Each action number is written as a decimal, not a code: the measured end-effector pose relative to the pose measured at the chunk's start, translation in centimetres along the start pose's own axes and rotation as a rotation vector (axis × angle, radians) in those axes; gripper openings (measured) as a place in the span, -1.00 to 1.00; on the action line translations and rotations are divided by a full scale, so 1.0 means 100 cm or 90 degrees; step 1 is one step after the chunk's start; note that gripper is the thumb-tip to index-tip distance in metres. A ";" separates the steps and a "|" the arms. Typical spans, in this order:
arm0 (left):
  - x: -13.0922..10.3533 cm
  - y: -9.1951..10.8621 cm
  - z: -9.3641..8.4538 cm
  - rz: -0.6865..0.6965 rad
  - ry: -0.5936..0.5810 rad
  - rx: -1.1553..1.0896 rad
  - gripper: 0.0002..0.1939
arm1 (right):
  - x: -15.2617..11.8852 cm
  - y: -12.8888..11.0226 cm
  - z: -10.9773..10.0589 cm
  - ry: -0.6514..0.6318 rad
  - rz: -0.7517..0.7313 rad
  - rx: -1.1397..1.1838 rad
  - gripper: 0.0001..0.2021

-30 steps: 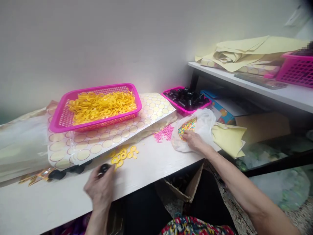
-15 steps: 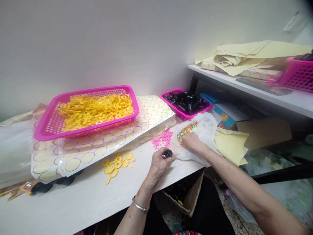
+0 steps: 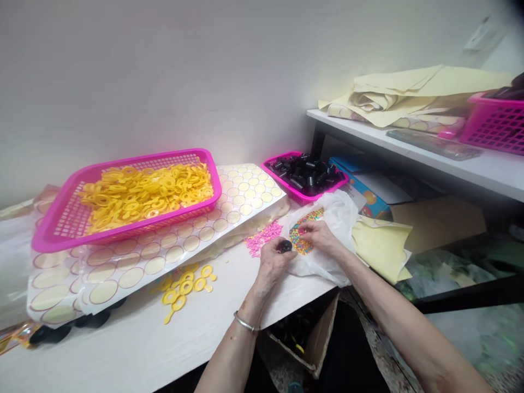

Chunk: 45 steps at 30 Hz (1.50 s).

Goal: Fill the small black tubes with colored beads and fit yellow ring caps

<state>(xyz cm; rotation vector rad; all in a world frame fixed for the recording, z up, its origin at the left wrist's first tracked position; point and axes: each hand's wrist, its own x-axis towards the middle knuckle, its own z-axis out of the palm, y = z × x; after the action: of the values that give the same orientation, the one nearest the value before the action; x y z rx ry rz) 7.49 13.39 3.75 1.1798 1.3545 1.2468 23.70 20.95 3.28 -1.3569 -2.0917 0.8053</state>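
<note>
My left hand (image 3: 273,263), with a silver bangle at its wrist, grips a small black plastic cylinder (image 3: 285,246) whose end faces up. My right hand (image 3: 322,238) is just to the right of it, over a white plastic bag (image 3: 341,210). Its thumb and fingertips are pinched together; whatever they hold is too small to make out. Multicoloured beads (image 3: 315,214) lie spread on the bag under the right fingers. Small pink pieces (image 3: 264,237) are heaped on the white table beyond my left hand.
A pink basket (image 3: 45,232) of yellow ring-shaped pieces rests on sticker sheets (image 3: 155,266). Loose yellow rings (image 3: 179,303) lie in front. Behind the bag stands a pink basket (image 3: 289,191) of black cylinders. A cardboard box (image 3: 325,333) sits below the table edge; a shelf (image 3: 409,147) is at right.
My right hand has lifted out of the beads and moved left toward the black cylinder, fingertips now pinched. My left hand still grips the cylinder. The view has shifted slightly.
</note>
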 end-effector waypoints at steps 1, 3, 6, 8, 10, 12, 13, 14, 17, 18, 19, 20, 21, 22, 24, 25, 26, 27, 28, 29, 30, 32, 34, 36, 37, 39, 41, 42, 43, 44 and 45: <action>0.000 0.001 0.002 -0.001 0.006 0.001 -0.84 | 0.000 -0.001 0.001 -0.014 0.021 -0.060 -0.83; 0.000 0.002 0.004 -0.005 0.019 0.003 -0.84 | 0.002 -0.004 0.005 -0.019 0.064 -0.155 -0.86; -0.002 0.001 0.005 -0.015 0.025 0.007 -0.85 | 0.011 -0.008 0.016 0.008 0.097 -0.177 -0.84; -0.002 -0.001 0.005 -0.022 0.035 0.018 -0.85 | 0.017 -0.009 0.022 0.023 0.100 -0.168 -0.82; 0.000 -0.002 0.004 -0.021 0.045 0.037 -0.85 | 0.019 -0.008 0.024 0.030 0.085 -0.139 -0.82; 0.004 -0.004 0.004 -0.015 0.044 0.050 -0.86 | 0.018 -0.006 0.023 0.032 0.060 -0.098 -0.83; 0.006 -0.006 0.004 -0.013 0.038 0.054 -0.86 | 0.015 -0.005 0.021 0.029 0.049 -0.080 -0.82; 0.008 -0.007 0.005 -0.011 0.032 0.058 -0.86 | 0.012 -0.004 0.019 0.029 0.037 -0.054 -0.81; 0.014 -0.013 0.010 -0.005 0.022 0.090 -0.86 | -0.001 -0.005 0.010 0.043 -0.033 0.087 -0.79; 0.015 -0.015 0.012 -0.004 0.022 0.102 -0.85 | -0.005 -0.007 0.007 0.045 -0.070 0.130 -0.79; 0.016 -0.017 0.014 -0.002 0.021 0.111 -0.83 | -0.009 -0.010 0.004 0.046 -0.108 0.149 -0.81; 0.016 -0.018 0.016 0.004 0.018 0.118 -0.81 | -0.012 -0.015 0.000 0.043 -0.144 0.129 -0.82; 0.017 -0.020 0.018 0.013 0.015 0.123 -0.80 | -0.015 -0.020 -0.003 0.035 -0.171 0.069 -0.82; 0.017 -0.020 0.020 0.024 0.012 0.128 -0.79 | -0.018 -0.026 -0.006 0.023 -0.193 -0.017 -0.82; 0.016 -0.022 0.023 0.046 0.009 0.143 -0.77 | -0.022 -0.040 -0.010 -0.005 -0.227 -0.212 -0.79; 0.015 -0.022 0.023 0.052 0.007 0.151 -0.77 | -0.024 -0.047 -0.011 -0.023 -0.242 -0.299 -0.79; 0.014 -0.022 0.024 0.055 0.005 0.157 -0.77 | -0.026 -0.053 -0.011 -0.040 -0.257 -0.373 -0.81; 0.013 -0.023 0.024 0.059 0.003 0.160 -0.79 | -0.028 -0.059 -0.010 -0.051 -0.272 -0.432 -0.83; 0.012 -0.023 0.024 0.065 0.003 0.161 -0.81 | -0.029 -0.064 -0.008 -0.058 -0.287 -0.477 -0.84; 0.011 -0.023 0.024 0.070 0.005 0.158 -0.83 | -0.031 -0.069 -0.006 -0.060 -0.301 -0.507 -0.84; 0.010 -0.022 0.024 0.074 0.009 0.154 -0.85 | -0.033 -0.072 -0.005 -0.057 -0.313 -0.525 -0.83; 0.007 -0.021 0.023 0.077 0.008 0.142 -0.86 | -0.037 -0.073 -0.004 -0.041 -0.320 -0.527 -0.82; 0.004 -0.020 0.021 0.073 -0.003 0.121 -0.83 | -0.039 -0.068 -0.005 -0.010 -0.295 -0.488 -0.82; 0.001 -0.019 0.019 0.070 -0.009 0.098 -0.80 | -0.039 -0.056 -0.006 0.035 -0.247 -0.391 -0.80; -0.001 -0.020 0.018 0.067 -0.009 0.086 -0.79 | -0.038 -0.047 -0.007 0.056 -0.221 -0.322 -0.80; -0.005 -0.021 0.013 0.052 -0.006 0.068 -0.79 | -0.034 -0.030 -0.004 0.078 -0.165 -0.155 -0.82; -0.010 -0.024 0.005 0.040 0.003 0.065 -0.77 | -0.031 -0.013 0.001 0.070 -0.091 -0.014 -0.84; -0.014 -0.026 0.000 0.042 0.013 0.073 -0.76 | -0.030 -0.007 0.004 0.063 -0.052 0.027 -0.83; -0.018 -0.028 -0.006 0.048 0.024 0.087 -0.75 | -0.029 -0.002 0.007 0.055 -0.022 0.044 -0.82; -0.023 -0.031 -0.012 0.056 0.037 0.108 -0.75 | -0.029 0.001 0.009 0.049 -0.003 0.040 -0.81; -0.029 -0.035 -0.018 0.062 0.049 0.134 -0.75 | -0.029 0.003 0.011 0.043 0.002 0.019 -0.81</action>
<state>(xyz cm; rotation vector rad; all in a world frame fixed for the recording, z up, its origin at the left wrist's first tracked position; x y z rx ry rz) 5.81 10.22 0.48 1.3692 1.5306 1.2514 24.16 18.14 2.00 -1.3522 -2.0185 0.7784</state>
